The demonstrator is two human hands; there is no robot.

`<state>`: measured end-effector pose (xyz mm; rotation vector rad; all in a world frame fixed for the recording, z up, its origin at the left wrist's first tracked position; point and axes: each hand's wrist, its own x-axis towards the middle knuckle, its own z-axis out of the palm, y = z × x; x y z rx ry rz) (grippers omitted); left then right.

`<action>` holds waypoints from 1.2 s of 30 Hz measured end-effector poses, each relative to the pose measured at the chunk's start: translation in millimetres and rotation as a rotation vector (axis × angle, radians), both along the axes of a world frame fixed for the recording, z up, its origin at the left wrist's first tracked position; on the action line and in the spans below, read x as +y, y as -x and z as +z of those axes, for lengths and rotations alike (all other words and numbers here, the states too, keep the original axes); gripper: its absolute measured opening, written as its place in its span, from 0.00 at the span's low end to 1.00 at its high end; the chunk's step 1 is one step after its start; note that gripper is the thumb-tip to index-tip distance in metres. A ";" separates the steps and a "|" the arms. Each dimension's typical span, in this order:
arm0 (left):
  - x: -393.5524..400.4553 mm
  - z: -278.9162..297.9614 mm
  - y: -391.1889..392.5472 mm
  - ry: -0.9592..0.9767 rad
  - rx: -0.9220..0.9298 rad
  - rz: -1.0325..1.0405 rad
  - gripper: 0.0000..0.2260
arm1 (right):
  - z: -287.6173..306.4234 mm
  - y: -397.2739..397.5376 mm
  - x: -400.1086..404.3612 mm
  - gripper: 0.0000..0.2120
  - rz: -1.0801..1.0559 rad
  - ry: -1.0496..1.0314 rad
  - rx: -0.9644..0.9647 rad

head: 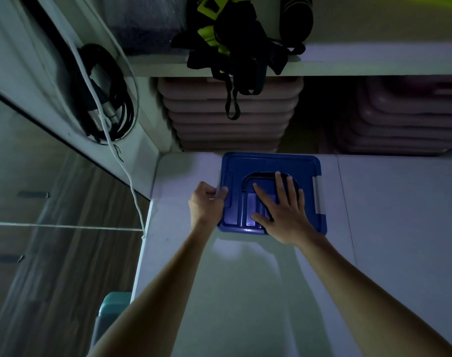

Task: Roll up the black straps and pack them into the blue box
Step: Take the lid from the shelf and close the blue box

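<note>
The blue box sits lidded on the white surface. Right hand lies flat on its lid, fingers spread; left hand curls round the left latch — black straps tangle on the shelf beyond the box.

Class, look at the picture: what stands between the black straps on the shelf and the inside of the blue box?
The lid is on the blue box. The right hand lies flat on it; the left hand grips the left latch. The black straps lie tangled on the shelf above.

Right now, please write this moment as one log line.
blue box: lid on | left hand: grips side clip | right hand: flat on lid | black straps: shelf
</note>
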<state>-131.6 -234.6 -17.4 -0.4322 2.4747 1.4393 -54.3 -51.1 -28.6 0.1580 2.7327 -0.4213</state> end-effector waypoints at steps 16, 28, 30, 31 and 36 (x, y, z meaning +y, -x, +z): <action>-1.5 -0.7 29.7 -0.070 -0.293 -0.093 0.16 | 3.5 2.7 -2.4 0.34 -0.018 0.021 -0.058; 9.9 11.1 21.4 0.141 -0.225 -0.148 0.20 | 8.9 -9.9 10.9 0.32 -0.151 0.060 0.267; 8.9 11.4 19.2 0.148 -0.221 -0.159 0.20 | 10.2 -19.9 26.5 0.31 -0.419 0.051 0.341; 9.7 11.9 17.2 0.162 -0.207 -0.171 0.19 | 12.5 -23.2 34.5 0.31 -0.561 0.146 0.310; 26.6 18.1 4.4 0.221 -0.134 -0.157 0.13 | 35.2 -25.4 71.4 0.20 -0.729 0.475 0.143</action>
